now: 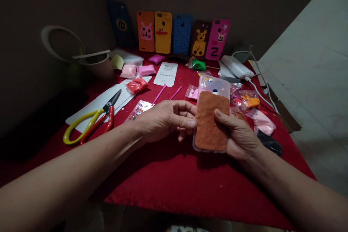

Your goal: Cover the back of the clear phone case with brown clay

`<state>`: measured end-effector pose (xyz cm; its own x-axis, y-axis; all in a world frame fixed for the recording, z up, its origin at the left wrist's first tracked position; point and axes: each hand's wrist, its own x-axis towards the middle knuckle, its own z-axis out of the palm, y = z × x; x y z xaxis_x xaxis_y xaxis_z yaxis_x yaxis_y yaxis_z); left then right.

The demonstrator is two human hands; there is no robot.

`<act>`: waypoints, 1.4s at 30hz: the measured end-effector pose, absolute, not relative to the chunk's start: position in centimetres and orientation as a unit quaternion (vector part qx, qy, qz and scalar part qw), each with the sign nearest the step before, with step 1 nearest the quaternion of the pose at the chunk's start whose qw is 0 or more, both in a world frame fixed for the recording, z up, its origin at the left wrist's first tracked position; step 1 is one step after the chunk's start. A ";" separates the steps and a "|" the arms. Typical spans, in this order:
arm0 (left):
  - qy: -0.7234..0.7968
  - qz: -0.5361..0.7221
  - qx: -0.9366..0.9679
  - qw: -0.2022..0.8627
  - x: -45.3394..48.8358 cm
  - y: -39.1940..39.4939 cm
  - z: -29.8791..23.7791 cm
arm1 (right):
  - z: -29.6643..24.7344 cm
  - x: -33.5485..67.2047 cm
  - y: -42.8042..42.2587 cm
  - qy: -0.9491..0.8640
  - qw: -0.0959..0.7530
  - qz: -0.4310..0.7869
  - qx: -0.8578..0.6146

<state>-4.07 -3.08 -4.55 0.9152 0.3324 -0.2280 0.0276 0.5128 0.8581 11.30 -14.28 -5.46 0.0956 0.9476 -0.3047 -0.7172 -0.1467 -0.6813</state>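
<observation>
A clear phone case point(214, 86) is held over the red cloth, its lower two thirds covered by a flat layer of brown clay point(210, 123). My right hand point(239, 137) grips the case from the right side and below, thumb resting on the clay. My left hand point(165, 117) is at the case's left edge, fingers curled and pinching that edge. Both hands sit near the middle of the table.
Yellow-and-red scissors point(92, 119) lie on a white sheet at left. Several clay packets point(137, 85) and pink sticks point(160, 94) are scattered about. Decorated phone cases point(163, 32) lean on the back wall. A white charger point(236, 67) with cable sits at right. Red tablecloth point(174, 181) covers the table.
</observation>
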 end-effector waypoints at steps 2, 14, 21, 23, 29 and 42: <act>0.203 0.106 0.494 0.839 -4.1 -2.8 -4.5 | -5.4 11.3 -14.3 -0.145 0.640 0.648 -0.388; 0.328 0.188 0.655 0.654 -4.3 -3.9 -3.3 | -5.1 11.0 -14.0 -0.142 0.667 0.596 -0.424; 0.295 0.151 0.601 0.727 -4.0 -4.5 -3.8 | -5.1 10.4 -14.2 -0.176 0.663 0.588 -0.428; 0.302 0.147 0.600 0.726 -3.9 -4.6 -3.9 | -5.3 10.4 -14.2 -0.179 0.659 0.593 -0.427; 0.291 0.128 0.579 0.751 -4.0 -4.4 -4.0 | -5.4 10.5 -14.1 -0.181 0.656 0.593 -0.430; 0.272 0.084 0.600 0.748 -4.3 -4.3 -4.0 | -5.5 10.7 -14.3 -0.178 0.654 0.596 -0.431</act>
<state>-4.33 -4.29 -3.98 0.8380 0.4520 -0.3058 0.2005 0.2661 0.9429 10.73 -14.30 -5.51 0.2264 0.9327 -0.2809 -0.6253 -0.0819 -0.7761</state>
